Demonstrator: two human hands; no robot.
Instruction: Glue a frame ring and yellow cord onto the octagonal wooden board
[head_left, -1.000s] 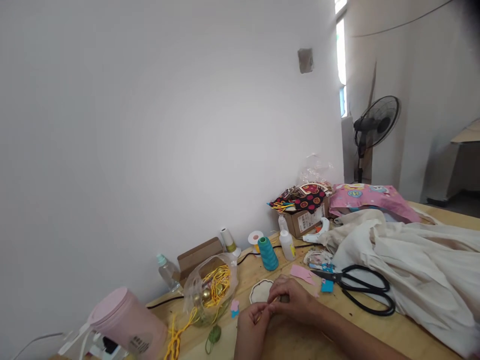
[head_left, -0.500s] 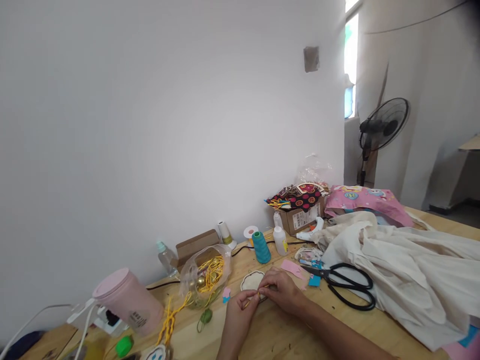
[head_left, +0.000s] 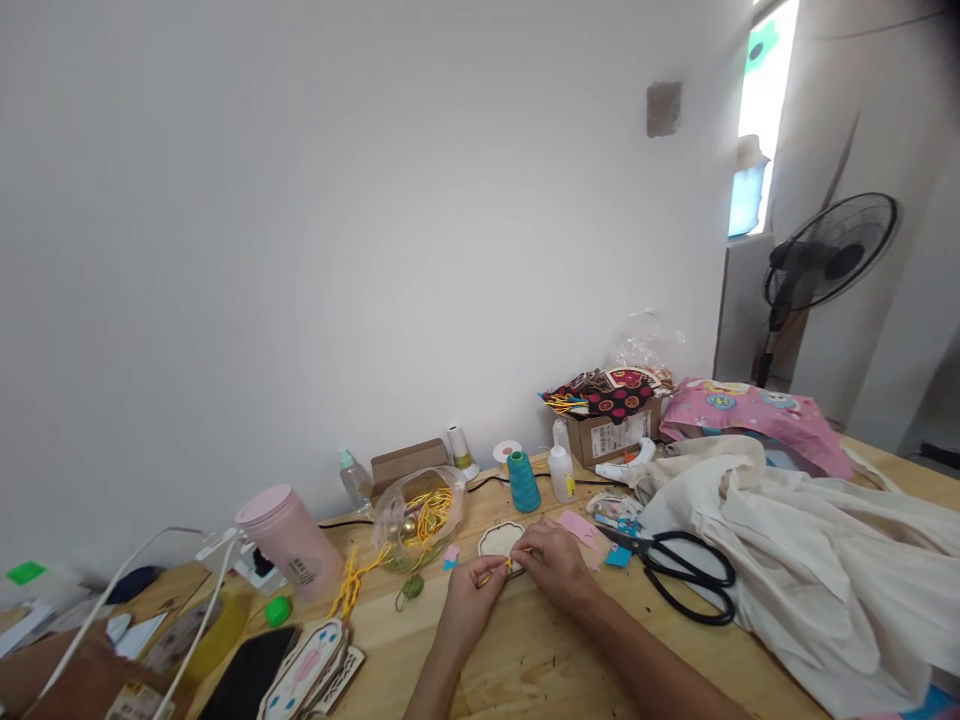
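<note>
A cream, flower-edged flat piece with a dark outline (head_left: 499,540) lies on the wooden table under my fingertips. At its near edge my left hand (head_left: 472,600) pinches a short bit of yellow cord (head_left: 508,565), thumb and forefinger pressed together. My right hand (head_left: 553,562) closes its fingertips on the same cord from the right. The cord's ends are mostly hidden by the fingers. Pink paper scraps (head_left: 579,527) and black-handled scissors (head_left: 686,570) lie right of the hands. A small green ball of thread (head_left: 412,587) is to the left.
A plastic bag with yellow cords and gold bells (head_left: 420,515), a teal thread cone (head_left: 523,482) and a white bottle (head_left: 561,474) stand farther back. White cloth (head_left: 787,550) covers the right side. At left are a pink cup (head_left: 292,540), a phone (head_left: 251,675) and decorated tags (head_left: 311,665).
The view has turned left and drawn back, showing the phone and more tags at lower left. Both hands still pinch the cord at the flat piece's near edge.
</note>
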